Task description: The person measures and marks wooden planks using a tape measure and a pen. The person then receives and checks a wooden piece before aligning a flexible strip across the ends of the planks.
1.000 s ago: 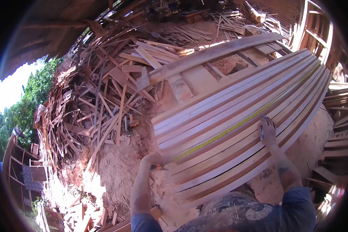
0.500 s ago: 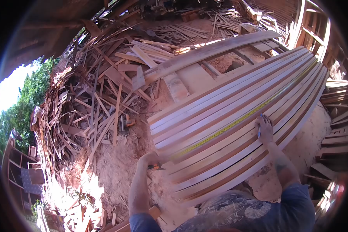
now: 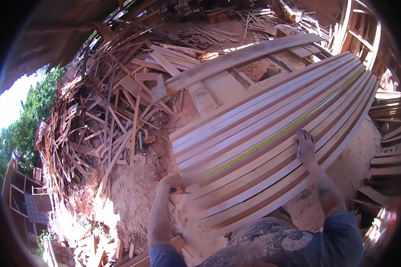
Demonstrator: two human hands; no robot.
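Several long planks (image 3: pixel 254 131) lie side by side, with a yellow tape measure (image 3: pixel 262 145) stretched lengthwise across them. My left hand (image 3: pixel 175 181) is at the planks' near left end, by the end of the tape; its fingers are blurred and partly hidden, so its grip cannot be made out. Just below it shows a small orange and dark object (image 3: pixel 178 191). My right hand (image 3: pixel 305 147) rests on the planks below the tape, its fingers around a blue and white pen (image 3: pixel 299 149).
Beyond the planks, a wide board (image 3: pixel 245 58) lies across crosspieces. A heap of scrap strips (image 3: pixel 116 102) spreads at the left, and an orange and grey power tool (image 3: pixel 145 140) sits on the dusty ground. More stacked wood (image 3: pixel 390 164) stands at the right.
The view has shifted slightly since a second ago. My right hand has moved a little on the planks and its pen has turned more upright. My left hand stays at the planks' end.
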